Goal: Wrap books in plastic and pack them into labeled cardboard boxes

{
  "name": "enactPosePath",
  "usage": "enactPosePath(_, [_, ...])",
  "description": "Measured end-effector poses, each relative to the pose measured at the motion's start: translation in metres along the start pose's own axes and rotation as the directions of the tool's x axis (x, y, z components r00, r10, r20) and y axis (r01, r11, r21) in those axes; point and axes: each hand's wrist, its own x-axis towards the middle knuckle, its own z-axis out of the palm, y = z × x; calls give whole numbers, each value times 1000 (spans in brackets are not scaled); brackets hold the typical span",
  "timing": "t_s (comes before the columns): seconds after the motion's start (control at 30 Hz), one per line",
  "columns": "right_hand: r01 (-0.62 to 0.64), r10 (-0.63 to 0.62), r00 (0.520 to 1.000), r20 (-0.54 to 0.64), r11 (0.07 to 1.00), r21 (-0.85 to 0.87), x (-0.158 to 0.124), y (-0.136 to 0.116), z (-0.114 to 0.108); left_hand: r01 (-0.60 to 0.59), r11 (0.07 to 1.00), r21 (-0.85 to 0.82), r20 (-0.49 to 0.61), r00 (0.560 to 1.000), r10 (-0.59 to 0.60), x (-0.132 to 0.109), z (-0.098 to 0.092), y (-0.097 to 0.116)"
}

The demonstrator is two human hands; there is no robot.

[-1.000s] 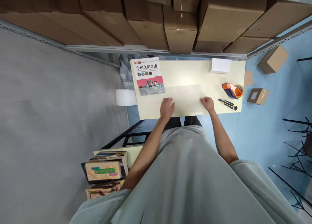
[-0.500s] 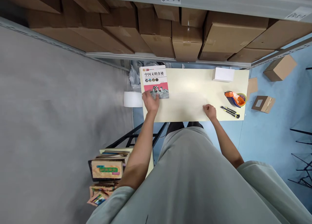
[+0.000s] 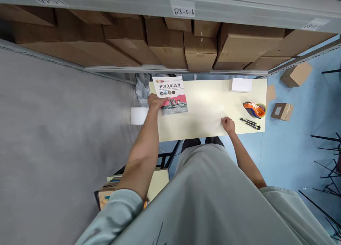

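Note:
A book (image 3: 173, 99) with a white and pink cover lies at the left end of the cream table (image 3: 202, 122), slightly turned. My left hand (image 3: 156, 101) grips its left edge, the thumb across the cover and the other fingers out of sight under or behind the edge. On the table's front right part rests my right hand (image 3: 228, 124), its fingers curled in, with nothing visible in them. Just right of it is a black and yellow utility knife (image 3: 249, 123). Beyond that knife sits an orange tape dispenser (image 3: 254, 110).
A white box (image 3: 241, 85) stands at the table's back right. Cardboard boxes (image 3: 201, 53) fill the shelf above the back edge. A white roll-like object (image 3: 139, 116) is off the table's left end. Another cardboard box (image 3: 282, 111) lies on the floor at right.
My left hand has shifted from the book's lower edge to its left edge, and the book has tilted slightly. My right hand stays nearly in place. The camera view has moved a little.

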Motion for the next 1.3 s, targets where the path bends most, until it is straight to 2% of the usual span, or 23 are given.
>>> enactPosePath(0.1, [-7,7,1000,-2,1000,-8,0,-1,1,109,994,17,-5,994,-109,-4,0,23])
enactPosePath(0.13, [-8,8,1000,-5,1000,-7,1,0,2,72,997,19,-12,997,-71,-8,1,35])
enactPosePath(0.2, [-12,12,1000,-8,1000,-13,3,1,2,-82,997,12,-24,996,82,-20,1,65])
enactPosePath(0.27, [-2,2,1000,-5,1000,-16,6,4,2,-232,973,-19,-63,971,230,-34,-1,96])
enactPosePath(0.33, [22,-22,1000,4,1000,-5,10,8,1,-332,936,-113,-95,942,323,-51,0,122])
enactPosePath(0.4, [52,-53,998,22,998,39,13,12,-2,-389,885,-256,-97,921,377,-70,8,135])
enactPosePath(0.43, [66,-69,997,36,995,75,15,14,-3,-385,860,-334,-78,921,381,-83,16,136])
enactPosePath(0.5, [89,-101,992,71,984,151,19,18,-7,-300,827,-476,9,938,346,-112,42,127])
enactPosePath(0.6, [106,-139,981,132,968,225,26,27,-11,-25,800,-600,246,945,214,-163,93,98])
enactPosePath(0.67, [101,-151,972,178,959,263,32,33,-13,159,788,-595,385,917,106,-193,125,78])
enactPosePath(0.77, [73,-165,954,252,938,338,41,40,-13,311,803,-508,462,885,-51,-221,158,60])
enactPosePath(0.83, [47,-172,939,297,923,383,48,43,-12,357,814,-457,442,886,-140,-227,169,54])
enactPosePath(0.93, [18,-178,924,339,904,427,54,44,-11,378,839,-392,381,897,-225,-222,172,48])
enactPosePath(1.13, [16,-185,921,342,896,443,55,45,-11,259,959,-113,355,912,-205,-208,171,47])
enactPosePath(1.3, [50,-184,938,293,910,411,45,41,-12,253,963,92,285,920,-269,-218,182,62])
